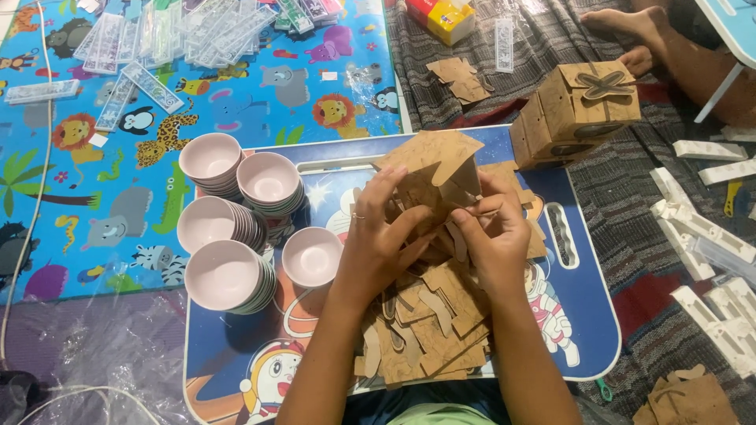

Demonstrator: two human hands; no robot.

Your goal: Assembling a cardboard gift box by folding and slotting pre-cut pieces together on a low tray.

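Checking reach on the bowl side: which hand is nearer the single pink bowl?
Left. The left hand sits just right of the single pink bowl; the right hand is farther right, beyond it.

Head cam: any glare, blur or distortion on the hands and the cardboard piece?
Head view: even, soft light, faint shadows; left hand, right hand and brown cardboard piece are sharp, no motion blur; mild glare on the clear plastic sheet at lower left; slight wide-angle bending near the edges, seen in the lap table rim.
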